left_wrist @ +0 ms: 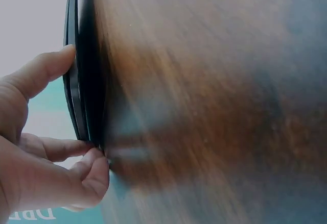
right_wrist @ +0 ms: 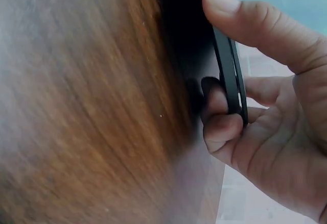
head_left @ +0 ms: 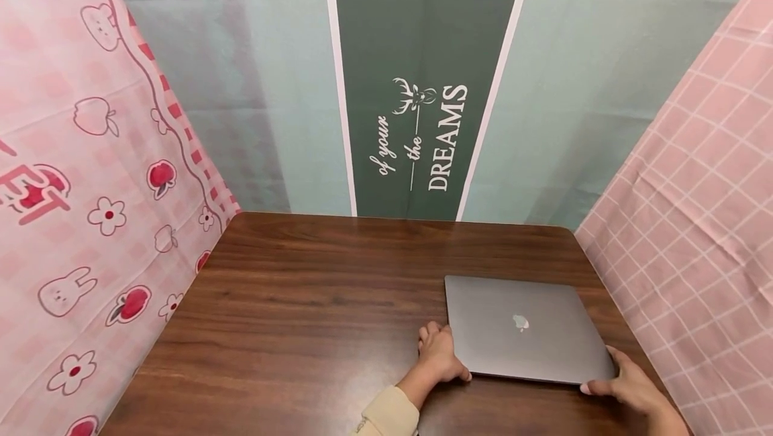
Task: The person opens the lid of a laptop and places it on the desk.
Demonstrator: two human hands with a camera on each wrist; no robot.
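A closed grey laptop [head_left: 513, 349] with an apple logo lies at the right of the wooden table in the head view. At its near left corner my left hand [head_left: 437, 354] holds it, thumb on the front edge and fingers bent along the left side. My right hand [head_left: 631, 386] grips the near right corner. In the right wrist view, fingertips [right_wrist: 219, 129] curl under the laptop [right_wrist: 227, 71], and the thumb presses its front edge. The left wrist view shows the laptop's thin dark edge [left_wrist: 74, 91] between thumb and fingers. A narrow dark gap separates the laptop's underside from the table there.
The brown wooden table [head_left: 290, 315] has rounded far corners. Pink patterned cloth [head_left: 90, 154] hangs at the left, and pink checked cloth [head_left: 700, 208] at the right, close to the right hand. A green printed curtain [head_left: 417, 33] stands behind the far edge.
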